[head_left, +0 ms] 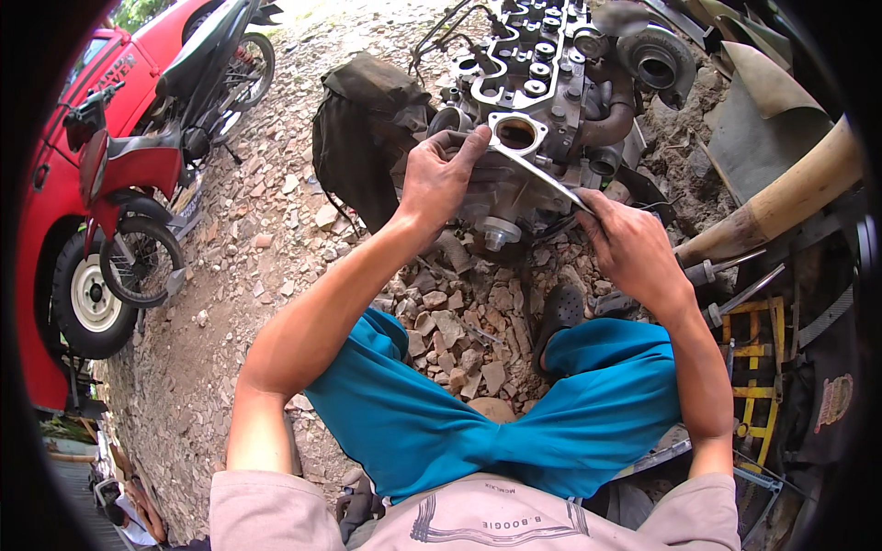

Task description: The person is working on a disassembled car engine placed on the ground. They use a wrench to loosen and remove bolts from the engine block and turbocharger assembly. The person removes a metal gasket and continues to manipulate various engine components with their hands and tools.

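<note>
Metal ring [516, 118] upper centre; left hand [435, 176] at its left edge, grip unclear; right hand [632, 241] clamped on thin blade [549, 177]. Ring looks stiff, perhaps greasy; outer rim suits holding.

The head view looks steeply down and forward from the wearer's own head, the shirt [478, 514] along its lower edge and the forearms [335, 303] rising from there. It is near the left hand [439, 179], the right hand [636, 246] and the engine [562, 103] above centre, while its wide fisheye span bends the red vehicle [53, 197] along the dark round rim at left
</note>
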`<state>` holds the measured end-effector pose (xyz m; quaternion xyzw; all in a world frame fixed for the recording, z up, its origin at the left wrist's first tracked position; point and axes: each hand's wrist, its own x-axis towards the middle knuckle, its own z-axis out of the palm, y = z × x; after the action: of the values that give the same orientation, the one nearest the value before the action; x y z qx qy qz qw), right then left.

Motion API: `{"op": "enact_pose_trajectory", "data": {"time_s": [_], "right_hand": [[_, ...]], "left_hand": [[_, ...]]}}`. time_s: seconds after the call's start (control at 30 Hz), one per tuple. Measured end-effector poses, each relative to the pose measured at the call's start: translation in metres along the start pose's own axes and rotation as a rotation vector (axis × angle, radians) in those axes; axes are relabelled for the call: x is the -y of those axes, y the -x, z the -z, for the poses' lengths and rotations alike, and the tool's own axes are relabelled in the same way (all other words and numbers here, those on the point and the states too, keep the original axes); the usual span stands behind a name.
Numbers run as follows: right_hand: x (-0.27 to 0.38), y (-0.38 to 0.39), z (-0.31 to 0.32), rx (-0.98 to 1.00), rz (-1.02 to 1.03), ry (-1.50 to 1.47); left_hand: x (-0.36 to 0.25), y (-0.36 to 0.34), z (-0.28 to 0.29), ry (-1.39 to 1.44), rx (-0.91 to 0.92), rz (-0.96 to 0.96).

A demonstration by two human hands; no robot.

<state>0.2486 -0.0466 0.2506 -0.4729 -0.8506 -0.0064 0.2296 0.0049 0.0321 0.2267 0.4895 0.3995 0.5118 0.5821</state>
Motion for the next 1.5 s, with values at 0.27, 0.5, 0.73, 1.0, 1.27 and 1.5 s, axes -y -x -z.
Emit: {"op": "enact_pose_trajectory", "data": {"time_s": [0.27, 0.5, 0.73, 1.0, 1.27, 1.5], "right_hand": [[-0.028, -0.015, 0.012, -0.237, -0.487, 0.061], [-0.073, -0.05, -0.035, -0.155, -0.623, 0.262], [-0.078, -0.068, -0.051, -0.178, -0.626, 0.356], [-0.071, -0.082, -0.054, -0.207, -0.604, 0.378], [-0.107, -0.135, 0.025, -0.287, -0.551, 0.395], [-0.13, -0.206, 0.07, -0.107, -0.59, 0.387]], "left_hand": [[0.023, -0.035, -0.016, -0.664, -0.132, -0.847], [0.042, -0.06, -0.023, -0.848, -0.129, -0.976], [0.049, -0.066, -0.025, -0.825, -0.095, -0.932], [0.05, -0.066, -0.023, -0.802, -0.08, -0.932], [0.05, -0.066, -0.028, -0.789, -0.082, -0.926], [0.053, -0.067, -0.019, -0.843, -0.085, -0.933]]}}
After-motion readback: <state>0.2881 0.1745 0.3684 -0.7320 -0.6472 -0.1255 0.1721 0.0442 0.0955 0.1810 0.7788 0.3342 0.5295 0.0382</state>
